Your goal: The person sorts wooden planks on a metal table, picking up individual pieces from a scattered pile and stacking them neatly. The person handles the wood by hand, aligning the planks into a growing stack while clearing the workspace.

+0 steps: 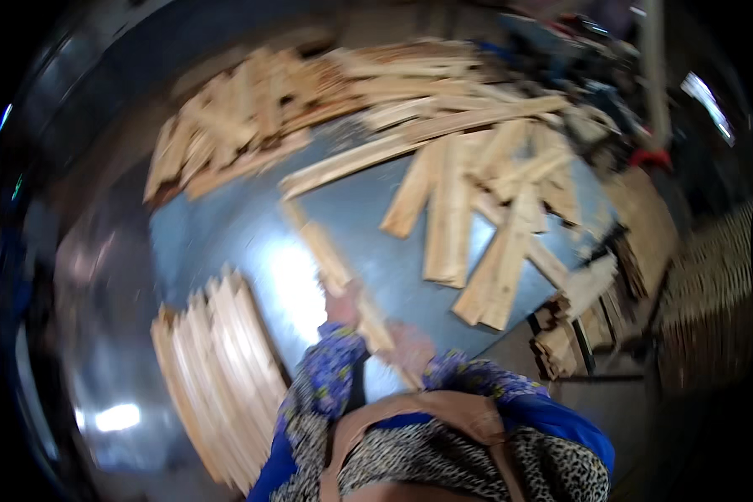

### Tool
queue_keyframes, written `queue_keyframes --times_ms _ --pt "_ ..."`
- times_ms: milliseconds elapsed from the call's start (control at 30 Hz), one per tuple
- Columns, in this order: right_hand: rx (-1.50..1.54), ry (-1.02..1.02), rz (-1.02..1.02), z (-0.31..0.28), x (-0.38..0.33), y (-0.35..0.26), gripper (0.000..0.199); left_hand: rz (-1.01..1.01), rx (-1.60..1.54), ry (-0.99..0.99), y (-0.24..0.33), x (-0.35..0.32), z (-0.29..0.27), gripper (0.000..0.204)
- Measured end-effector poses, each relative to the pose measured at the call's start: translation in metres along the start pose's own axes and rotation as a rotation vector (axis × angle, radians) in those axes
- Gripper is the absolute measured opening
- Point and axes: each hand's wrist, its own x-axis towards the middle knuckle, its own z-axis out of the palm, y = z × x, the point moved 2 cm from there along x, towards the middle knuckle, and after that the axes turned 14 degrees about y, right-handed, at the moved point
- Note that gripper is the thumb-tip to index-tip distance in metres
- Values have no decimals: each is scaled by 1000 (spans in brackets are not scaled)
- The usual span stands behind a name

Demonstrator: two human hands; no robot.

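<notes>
A narrow pale wooden slat (320, 249) runs slantwise across the blue-grey metal tabletop (259, 217) toward my body. My left hand (340, 304) is closed round it partway along, the fingers blurred. Close by the slat's near end is my right hand (410, 345), so smeared by motion that its fingers cannot be made out. Another pale strip end shows just below the right hand; whether it belongs to the same slat I cannot tell. Left of my hands, a row of long slats (217, 360) lies side by side with nearly even ends.
Loose boards (448, 213) lie criss-cross to the right of centre. One long board (351, 165) crosses behind them. A heaped pile (234, 109) spans the far edge. Beyond the table's right edge stand stacked wood pieces (560, 347) and an upright post (654, 75).
</notes>
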Motion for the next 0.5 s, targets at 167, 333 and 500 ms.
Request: queue_keyframes --times_ms 167,333,500 --pt "350 -88 -32 24 15 29 85 -99 -8 7 -22 3 -12 93" --pt "685 -255 82 5 20 48 92 113 103 -73 -45 20 -19 64" --pt "676 -300 44 17 40 82 93 -30 -49 -219 -8 -6 0 83"
